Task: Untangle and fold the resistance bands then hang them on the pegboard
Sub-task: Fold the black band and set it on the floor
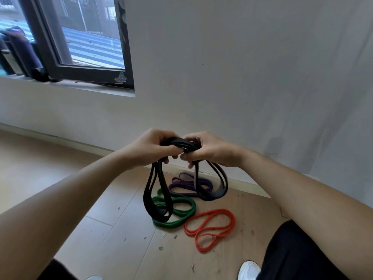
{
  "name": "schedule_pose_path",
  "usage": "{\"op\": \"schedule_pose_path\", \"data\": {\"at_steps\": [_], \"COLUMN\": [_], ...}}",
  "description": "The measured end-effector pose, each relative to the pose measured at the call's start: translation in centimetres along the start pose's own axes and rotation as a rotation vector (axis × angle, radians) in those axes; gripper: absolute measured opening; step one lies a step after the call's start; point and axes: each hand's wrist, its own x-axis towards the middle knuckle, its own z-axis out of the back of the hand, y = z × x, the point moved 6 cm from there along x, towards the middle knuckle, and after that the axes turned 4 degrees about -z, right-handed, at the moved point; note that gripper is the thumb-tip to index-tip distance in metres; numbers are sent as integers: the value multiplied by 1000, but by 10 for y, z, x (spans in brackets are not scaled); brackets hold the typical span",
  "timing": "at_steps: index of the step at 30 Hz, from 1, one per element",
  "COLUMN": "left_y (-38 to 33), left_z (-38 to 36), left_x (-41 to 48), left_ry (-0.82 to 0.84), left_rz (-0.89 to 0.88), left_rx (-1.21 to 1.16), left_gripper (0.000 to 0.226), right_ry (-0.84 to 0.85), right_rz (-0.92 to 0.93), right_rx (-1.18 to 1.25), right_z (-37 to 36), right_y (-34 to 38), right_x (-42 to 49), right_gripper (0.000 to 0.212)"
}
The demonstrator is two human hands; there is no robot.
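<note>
- Right now the left hand [150, 149] and the right hand [203, 151] are held close together in front of the person, both curled round the top of a black flat rubber resistance band [179, 143] gathered into several strands.
- From that bunch, loops of it hang down on either side, one below each hand, clear of the floor or nearly so; I cannot tell whether the lowest loop touches.
- Below, on the pale wooden floor [60, 188], lie three more bands: a green rubber loop band [181, 214] under the left-hand loops, a purple rubber loop band [188, 185] nearer the wall, and an orange-red thin loop band [210, 229] just beside the green one.
- No pegboard is in view.
- Judging by its droop, the black band is soft, limp and light, yet springy and a little grippy, so folds will want to slide open.
- Best hold, I judge, is at the gathered top, pinching all strands together, so the loops hang even and cannot recoil.
</note>
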Motion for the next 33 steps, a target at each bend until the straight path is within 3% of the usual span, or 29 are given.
{"op": "schedule_pose_path", "data": {"at_steps": [10, 18, 21, 27, 33], "left_y": [5, 7, 17, 23, 14], "left_z": [3, -4, -11, -33, -46], "left_x": [-11, -9, -8, -11, -8], "left_ry": [79, -5, -27, 88, 90], "left_rz": [-42, 92, 126, 119, 61], "left_rx": [388, -76, -70, -33, -99], "left_gripper": [29, 23, 25, 36, 8], "right_ry": [82, 146, 93, -8, -54], "right_rz": [-163, -147, -124, -74, -28], "right_rx": [-297, -215, -144, -35, -15], "right_z": [0, -5, 2, 10, 10], "right_y": [-2, -2, -3, 2, 8], "right_x": [-6, -15, -16, -22, -23], "right_gripper": [18, 9, 12, 21, 27]}}
